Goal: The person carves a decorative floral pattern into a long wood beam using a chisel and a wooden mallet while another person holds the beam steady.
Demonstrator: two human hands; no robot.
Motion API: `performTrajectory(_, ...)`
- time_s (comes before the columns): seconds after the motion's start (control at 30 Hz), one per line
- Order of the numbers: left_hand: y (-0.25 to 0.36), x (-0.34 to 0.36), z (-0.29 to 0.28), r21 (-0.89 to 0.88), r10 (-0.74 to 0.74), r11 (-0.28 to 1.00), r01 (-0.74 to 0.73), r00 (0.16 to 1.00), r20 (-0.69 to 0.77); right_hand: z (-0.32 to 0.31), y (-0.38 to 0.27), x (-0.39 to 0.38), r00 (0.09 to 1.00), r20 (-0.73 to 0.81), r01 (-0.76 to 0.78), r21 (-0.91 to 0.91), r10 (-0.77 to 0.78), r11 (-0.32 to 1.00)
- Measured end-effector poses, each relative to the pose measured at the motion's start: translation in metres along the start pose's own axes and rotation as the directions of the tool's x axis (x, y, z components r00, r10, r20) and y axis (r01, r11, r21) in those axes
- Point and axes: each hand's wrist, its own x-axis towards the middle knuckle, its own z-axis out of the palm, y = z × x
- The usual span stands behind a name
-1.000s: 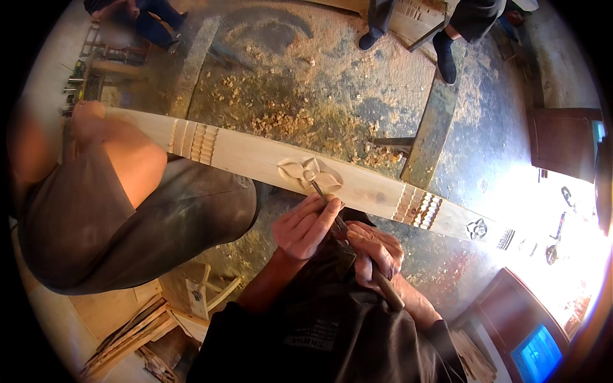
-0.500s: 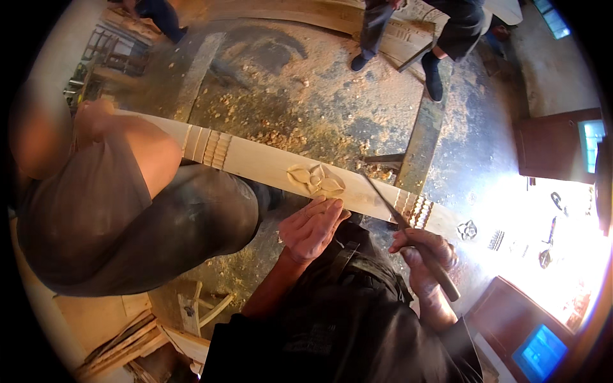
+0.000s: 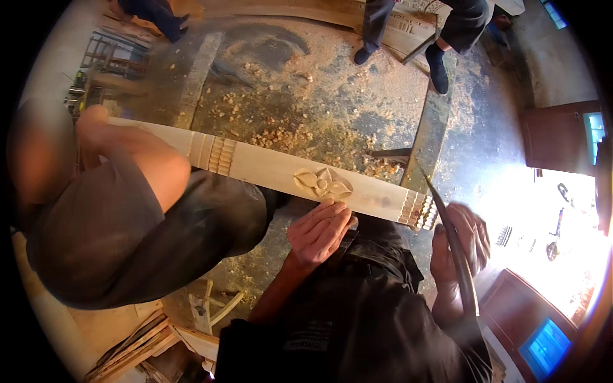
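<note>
A long pale wooden board (image 3: 262, 163) crosses in front of me, slanting down to the right. A carved flower in relief (image 3: 323, 184) sits near its middle, and rows of scalloped notches (image 3: 418, 209) mark its right part. My left hand (image 3: 320, 235) is closed at the board's near edge, just below the flower, fingertips together on the wood; its thumb is hidden. My right hand (image 3: 461, 246) is wrapped round a long, tapered file (image 3: 448, 223) with a dark pointed tip. The file points up and away, beside the board's right end.
At the left, another person (image 3: 96, 223) sits with an arm over the board. Wood shavings (image 3: 281, 137) litter the floor. A seated person's legs (image 3: 440, 51) show at the far side. Stacked planks (image 3: 131, 348) lie lower left; bright light comes from the right.
My right hand has moved right with the file, which now stands steeper and further from the flower. My left hand stays at the board's near edge. The whole view has shifted slightly.
</note>
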Motion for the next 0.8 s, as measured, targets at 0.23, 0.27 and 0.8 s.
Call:
performTrajectory(0.23,0.023,-0.002,-0.04,-0.177,-0.283,0.933,0.313,0.943,0.175,0.072,-0.012,0.03,0.88,0.022,0.41,0.472,-0.475,0.781)
performTrajectory(0.27,0.035,-0.013,-0.043,-0.295,-0.408,0.855,0.426,0.905,0.123,0.081,-0.027,0.034,0.831,-0.067,0.512,0.481,-0.552,0.712)
performTrajectory(0.8,0.012,-0.194,-0.085,0.345,-0.91,0.411,0.843,0.4,0.107,0.183,-0.137,0.036,0.749,-0.141,0.522,0.727,-0.648,0.446)
